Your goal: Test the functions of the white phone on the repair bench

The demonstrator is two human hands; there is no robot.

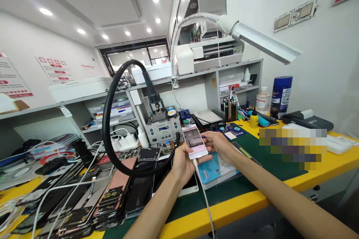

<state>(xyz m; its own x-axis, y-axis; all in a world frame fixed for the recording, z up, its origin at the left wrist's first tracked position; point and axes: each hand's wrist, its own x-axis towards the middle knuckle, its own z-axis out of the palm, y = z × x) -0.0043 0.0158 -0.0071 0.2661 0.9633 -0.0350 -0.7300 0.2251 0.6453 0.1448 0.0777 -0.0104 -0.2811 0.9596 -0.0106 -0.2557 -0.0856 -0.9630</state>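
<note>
A white smartphone (pixel 195 141) with a lit, pinkish screen is tilted up toward me above the bench. My left hand (pixel 183 162) is closed round its lower part, the thumb over the lower left of the screen and fingertips showing past the right side. My right hand (pixel 220 145) is at the phone's right edge, its bent fingers against that side and partly hidden. A white cable (pixel 204 190) is plugged into the phone's bottom end and hangs over the bench edge. Under the hands lies a blue and clear plastic packet (pixel 211 170).
Stacked phone parts (pixel 112 194) and loose white cables crowd the left. A thick black hose (pixel 106 127) arches beside a grey soldering station (pixel 164 130). A lamp (pixel 266 43) hangs overhead. Bottles, including a yellow one (pixel 254 120), stand at the right; one patch there is pixelated.
</note>
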